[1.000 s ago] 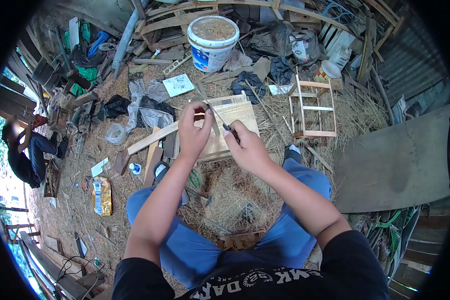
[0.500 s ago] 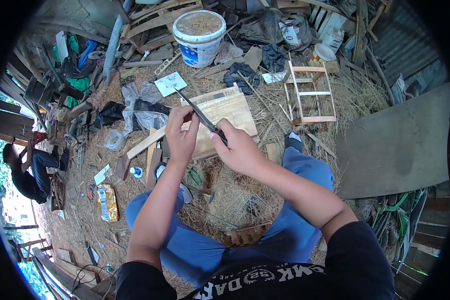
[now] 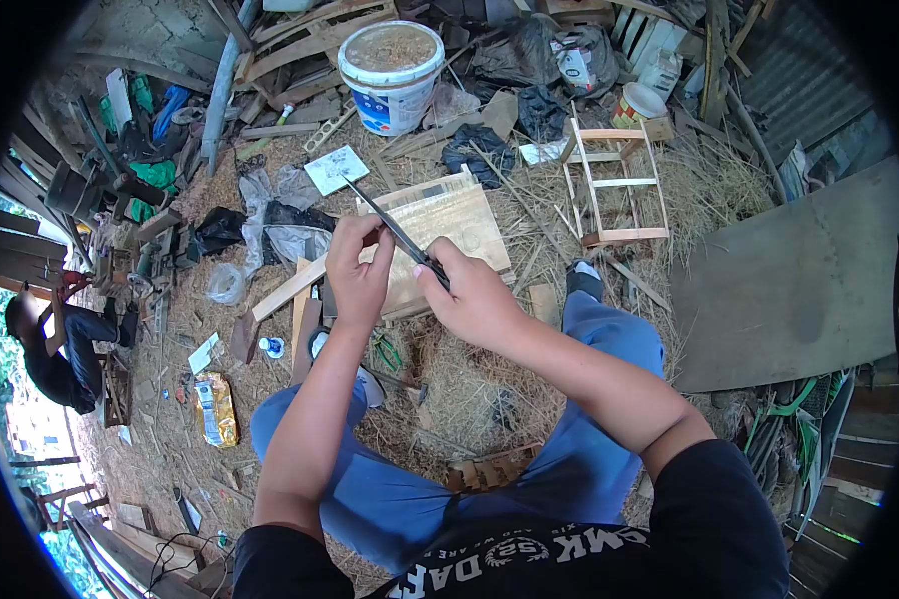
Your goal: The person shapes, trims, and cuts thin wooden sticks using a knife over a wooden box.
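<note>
My right hand (image 3: 474, 297) is closed around the black handle of a long, narrow knife (image 3: 401, 235). The blade slants up and away to the left, tapering to a point. Near the middle of the blade, my left hand (image 3: 358, 268) is closed with thumb and fingers pinching at it; the exact contact is partly hidden. Beneath both hands is a pale wooden board (image 3: 459, 235), set low between my feet. Just past the knife's tip, a white tile-like piece (image 3: 337, 171) with dark smudges lies on the ground.
A white bucket (image 3: 392, 85) stands behind the board. To the right are a small wooden frame (image 3: 617, 185) and a large flat sheet (image 3: 784, 285). Wood strips, plastic bags and a gold packet (image 3: 216, 409) litter the straw-covered ground. Another person (image 3: 58, 344) sits at far left.
The view has shifted slightly, so the surroundings appear a little further left. Both hands keep nearly the same hold on the knife.
</note>
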The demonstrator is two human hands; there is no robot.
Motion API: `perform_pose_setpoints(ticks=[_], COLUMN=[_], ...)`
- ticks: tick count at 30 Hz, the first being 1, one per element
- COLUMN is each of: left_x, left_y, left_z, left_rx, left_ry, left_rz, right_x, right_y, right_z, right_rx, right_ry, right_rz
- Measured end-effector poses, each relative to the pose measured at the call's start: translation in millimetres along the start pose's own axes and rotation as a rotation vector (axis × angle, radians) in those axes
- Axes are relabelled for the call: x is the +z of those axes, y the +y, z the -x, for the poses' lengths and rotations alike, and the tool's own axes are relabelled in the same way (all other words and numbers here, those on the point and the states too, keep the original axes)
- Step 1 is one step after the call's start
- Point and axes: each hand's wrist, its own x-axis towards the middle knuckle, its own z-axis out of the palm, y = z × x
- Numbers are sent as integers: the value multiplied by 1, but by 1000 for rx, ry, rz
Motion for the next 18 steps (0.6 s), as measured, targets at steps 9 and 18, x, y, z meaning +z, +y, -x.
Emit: perform_pose_setpoints(ticks=[9, 18], left_x=[0, 1], left_y=[4, 2], left_z=[0, 0], left_rx=[11, 11], left_ry=[-6, -6], left_rz=[-22, -31], right_x=[0, 3], right_y=[-1, 5], right_z=[0, -1], right_rx=[-16, -51], right_ry=[-1, 17], right_rz=[-3, -15])
